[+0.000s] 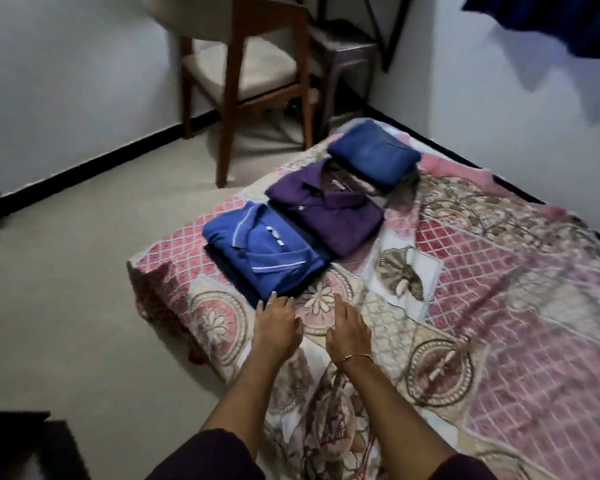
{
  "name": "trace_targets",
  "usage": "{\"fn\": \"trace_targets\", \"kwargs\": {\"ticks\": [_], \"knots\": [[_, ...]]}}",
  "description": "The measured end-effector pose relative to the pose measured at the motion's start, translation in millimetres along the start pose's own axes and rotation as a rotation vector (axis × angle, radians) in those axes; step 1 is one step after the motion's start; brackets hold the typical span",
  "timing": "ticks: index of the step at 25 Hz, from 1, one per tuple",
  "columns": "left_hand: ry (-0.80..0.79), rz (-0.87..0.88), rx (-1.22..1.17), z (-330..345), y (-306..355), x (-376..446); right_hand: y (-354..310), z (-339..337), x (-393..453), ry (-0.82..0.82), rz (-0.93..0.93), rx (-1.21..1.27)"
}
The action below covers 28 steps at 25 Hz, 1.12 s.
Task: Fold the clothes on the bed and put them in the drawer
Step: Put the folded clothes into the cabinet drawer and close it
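Three folded garments lie in a row along the bed's left edge. Nearest is a blue polo shirt [267, 251] with white trim, stacked on a darker blue piece. Behind it sits a purple shirt [329, 209], and farthest a blue folded garment [374, 154]. My left hand [276, 323] reaches over the bedspread, its fingertips at the near edge of the blue polo. My right hand [347, 327], with a thin bangle on the wrist, hovers beside it, fingers relaxed and holding nothing. No drawer is in view.
The bed [482, 306] has a pink and beige patterned cover and sits low on a pale floor. A wooden chair [246, 64] and a small dark table [343, 53] stand by the wall behind. Dark cloth [568, 15] hangs at the top right.
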<state>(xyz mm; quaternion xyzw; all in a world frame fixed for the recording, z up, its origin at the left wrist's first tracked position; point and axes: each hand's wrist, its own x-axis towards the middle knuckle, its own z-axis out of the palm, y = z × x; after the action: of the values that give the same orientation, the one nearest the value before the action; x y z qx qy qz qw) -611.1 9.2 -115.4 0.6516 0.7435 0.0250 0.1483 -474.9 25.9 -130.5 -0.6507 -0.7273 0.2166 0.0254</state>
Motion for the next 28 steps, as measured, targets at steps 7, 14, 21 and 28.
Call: {"fn": "trace_targets", "kwargs": {"ticks": [7, 14, 21, 28], "knots": [[0.066, 0.091, -0.053, 1.2, -1.7, 124.5, 31.5, -1.6, 73.7, -0.005, 0.181, 0.321], [0.202, -0.234, -0.117, -28.3, -90.0, 198.9, -28.9, 30.6, 139.4, -0.174, 0.536, 0.953], [-0.319, -0.310, -0.277, -30.8, -142.0, 267.6, -59.4, 46.7, 177.2, -0.188, 1.033, 0.903], [-0.578, -0.281, -0.460, -27.6, -158.1, 311.2, -3.9, 168.4, 217.5, -0.209, 1.170, 1.020]]}}
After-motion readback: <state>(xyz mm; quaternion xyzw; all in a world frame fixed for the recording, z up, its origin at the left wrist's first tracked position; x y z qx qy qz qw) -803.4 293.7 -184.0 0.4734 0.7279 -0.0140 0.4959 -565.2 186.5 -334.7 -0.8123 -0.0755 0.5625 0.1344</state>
